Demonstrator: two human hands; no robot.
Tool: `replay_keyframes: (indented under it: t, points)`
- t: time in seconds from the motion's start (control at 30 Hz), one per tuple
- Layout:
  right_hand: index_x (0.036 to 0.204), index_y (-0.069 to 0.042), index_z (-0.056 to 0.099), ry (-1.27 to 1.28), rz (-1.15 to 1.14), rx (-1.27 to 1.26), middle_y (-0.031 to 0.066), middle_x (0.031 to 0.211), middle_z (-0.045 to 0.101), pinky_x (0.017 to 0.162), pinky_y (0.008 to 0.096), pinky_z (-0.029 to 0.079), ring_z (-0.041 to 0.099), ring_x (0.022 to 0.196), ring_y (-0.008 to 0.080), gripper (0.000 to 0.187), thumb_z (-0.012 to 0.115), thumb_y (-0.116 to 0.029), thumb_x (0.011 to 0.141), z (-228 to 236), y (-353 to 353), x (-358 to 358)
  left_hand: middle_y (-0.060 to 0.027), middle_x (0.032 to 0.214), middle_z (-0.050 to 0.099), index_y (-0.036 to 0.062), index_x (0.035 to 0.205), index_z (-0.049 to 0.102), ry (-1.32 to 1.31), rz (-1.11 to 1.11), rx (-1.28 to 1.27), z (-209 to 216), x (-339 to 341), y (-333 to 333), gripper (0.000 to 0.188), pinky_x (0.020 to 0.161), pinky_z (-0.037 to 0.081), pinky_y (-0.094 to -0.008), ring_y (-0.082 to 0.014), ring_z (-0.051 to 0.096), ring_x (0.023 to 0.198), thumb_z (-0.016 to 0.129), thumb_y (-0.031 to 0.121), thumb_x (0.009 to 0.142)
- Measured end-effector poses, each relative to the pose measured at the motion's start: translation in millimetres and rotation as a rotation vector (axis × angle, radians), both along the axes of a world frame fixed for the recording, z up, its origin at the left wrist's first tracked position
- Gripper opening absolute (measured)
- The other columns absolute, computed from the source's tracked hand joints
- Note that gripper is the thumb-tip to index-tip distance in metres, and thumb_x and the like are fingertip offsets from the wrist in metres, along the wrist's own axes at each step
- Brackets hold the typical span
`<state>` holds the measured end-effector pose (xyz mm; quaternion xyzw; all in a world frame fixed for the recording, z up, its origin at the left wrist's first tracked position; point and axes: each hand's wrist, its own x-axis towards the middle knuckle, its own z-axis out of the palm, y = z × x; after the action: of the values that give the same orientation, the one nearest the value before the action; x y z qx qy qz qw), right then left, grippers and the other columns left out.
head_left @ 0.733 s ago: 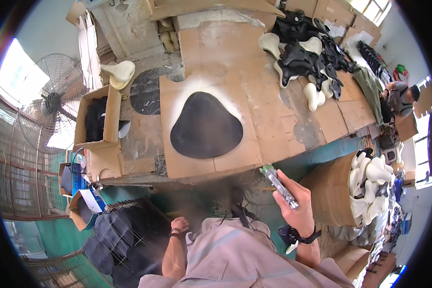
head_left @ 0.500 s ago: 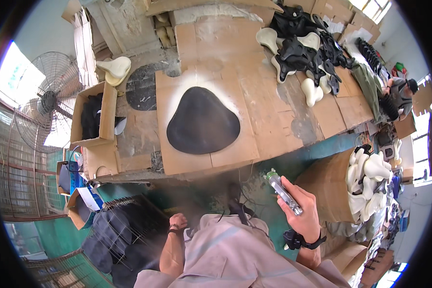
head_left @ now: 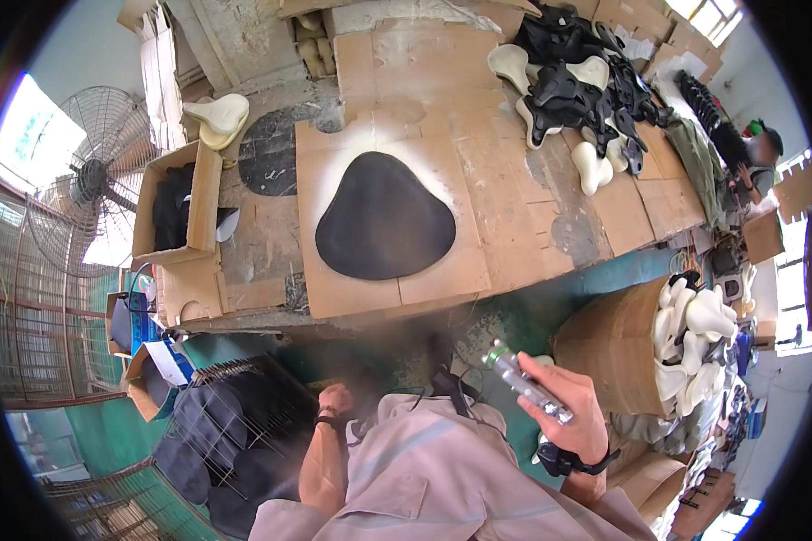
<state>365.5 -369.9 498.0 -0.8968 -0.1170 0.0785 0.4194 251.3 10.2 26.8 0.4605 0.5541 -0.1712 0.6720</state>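
A black saddle cover [head_left: 385, 221], a rounded triangle, lies flat on brown cardboard with a pale, powdery halo around its edges. My right hand [head_left: 576, 410] is wrapped around a silver spray gun [head_left: 530, 386] with a green tip, held in front of the table's near edge and to the right of the cover. The gun's lower part is hidden by my palm. Low at my left side, my left hand [head_left: 336, 398] hangs with its fingers curled in, touching nothing that I can see.
Black and cream bicycle saddles [head_left: 564, 90] pile up at the far right of the table [head_left: 514, 261]. An open box [head_left: 206, 203] of dark pieces stands left. A large carton [head_left: 609, 347] of saddle parts is on my right, a wire rack [head_left: 244, 424] with dark sheets on my left. Another person [head_left: 760, 167] works far right.
My right hand has shifted slightly down, and the spray gun has tilted flatter. My left hand has risen a little. The cover lies in the same place.
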Motion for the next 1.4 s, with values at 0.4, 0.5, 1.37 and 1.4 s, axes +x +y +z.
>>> replay_keyframes:
  t: [0.4, 0.5, 1.37, 1.4]
  points:
    - [0.125, 0.003, 0.060, -0.004, 0.010, 0.037, 0.0174, 0.094, 0.068, 0.072, 0.0308, 0.051, 0.066, 0.078, 0.0236, 0.048, 0.070, 0.002, 0.079, -4, -3, 0, -0.0091, 0.083, 0.065, 0.0070, 0.109, 0.064, -0.538, 0.094, -1.007, -101, -48, 42, 0.018, 0.057, 0.055, -0.0397, -0.0265, 0.065, 0.069, 0.058, 0.015, 0.093]
    - [0.125, 0.003, 0.061, -0.083, -0.143, 0.100, 0.0176, 0.093, 0.068, 0.071, 0.0301, 0.050, 0.065, 0.077, 0.0242, 0.049, 0.070, 0.003, 0.077, -2, 4, 4, -0.0085, 0.081, 0.064, 0.0073, 0.109, 0.063, -0.404, 0.040, -0.867, -116, -51, 49, 0.017, 0.056, 0.054, -0.0381, -0.0243, 0.064, 0.067, 0.057, 0.014, 0.094]
    - [0.125, 0.002, 0.061, -0.021, -0.264, 0.044, 0.0187, 0.096, 0.070, 0.072, 0.0313, 0.052, 0.068, 0.080, 0.0298, 0.051, 0.071, 0.004, 0.074, -19, -26, -18, -0.0081, 0.081, 0.067, 0.0081, 0.096, 0.067, -0.497, -0.421, 1.089, 48, 259, -24, 0.022, 0.069, 0.052, -0.0391, -0.0252, 0.066, 0.075, 0.072, 0.023, 0.080]
    - [0.125, 0.002, 0.061, -0.004, -0.275, 0.031, 0.0185, 0.095, 0.069, 0.071, 0.0312, 0.052, 0.068, 0.079, 0.0291, 0.052, 0.072, 0.004, 0.074, -21, -33, -18, -0.0086, 0.084, 0.068, 0.0099, 0.094, 0.068, -0.434, -0.450, 1.148, 59, 274, -34, 0.022, 0.072, 0.052, -0.0408, -0.0272, 0.066, 0.080, 0.073, 0.024, 0.079]
